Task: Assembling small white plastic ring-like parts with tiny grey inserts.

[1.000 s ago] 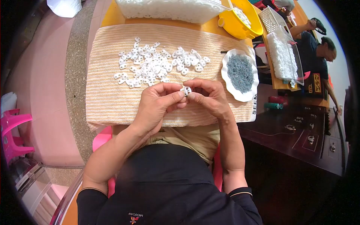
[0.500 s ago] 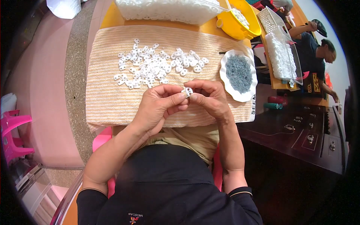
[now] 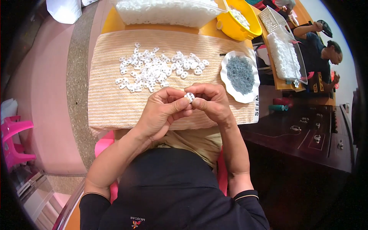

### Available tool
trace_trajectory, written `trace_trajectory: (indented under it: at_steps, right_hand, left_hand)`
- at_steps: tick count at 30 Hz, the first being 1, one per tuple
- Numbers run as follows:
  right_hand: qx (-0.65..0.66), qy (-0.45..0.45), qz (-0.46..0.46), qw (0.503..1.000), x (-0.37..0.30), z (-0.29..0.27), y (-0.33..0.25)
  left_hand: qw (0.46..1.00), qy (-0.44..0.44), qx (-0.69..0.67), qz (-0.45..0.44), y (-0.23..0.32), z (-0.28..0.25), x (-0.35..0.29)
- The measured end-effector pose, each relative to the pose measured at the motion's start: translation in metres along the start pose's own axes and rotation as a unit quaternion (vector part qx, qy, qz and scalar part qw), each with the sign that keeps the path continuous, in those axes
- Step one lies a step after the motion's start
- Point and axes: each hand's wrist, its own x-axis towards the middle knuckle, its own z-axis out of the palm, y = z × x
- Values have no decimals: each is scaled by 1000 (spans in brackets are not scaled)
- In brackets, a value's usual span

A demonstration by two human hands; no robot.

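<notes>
**A:** so where's the piece they're working on?

**B:** it's the small white plastic piece (image 3: pixel 189 96), pinched between both hands just above the near edge of the striped towel (image 3: pixel 111 103). The left hand (image 3: pixel 163 113) has thumb and forefinger pressed on its left side, and the right hand (image 3: pixel 212 101) has its fingertips closed on the right side.

**A:** and the rest?

**B:** a loose pile of the same white pieces (image 3: pixel 155 69) is spread on the towel just beyond the hands. A white dish of small grey bits (image 3: pixel 240 74) sits to the right, with a yellow bowl (image 3: pixel 237 19) and a clear bin of white parts (image 3: pixel 165 11) at the far edge.
</notes>
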Motion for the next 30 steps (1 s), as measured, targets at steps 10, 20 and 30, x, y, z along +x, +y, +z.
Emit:
trace_trajectory:
  at_steps: [10, 20, 30]
  right_hand:
    - [-85, -33, -72, 993, 5, 0, 1]
    - [-118, -23, -72, 990, -2, 15, -13]
    - [-100, -34, -5, 994, -4, 10, -15]
  left_hand:
    - [1000, -31, 3, -5, 5, 0, 0]
    - [997, -71, 15, 8, 5, 3, -5]
    - [998, -52, 41, -12, 9, 4, -4]
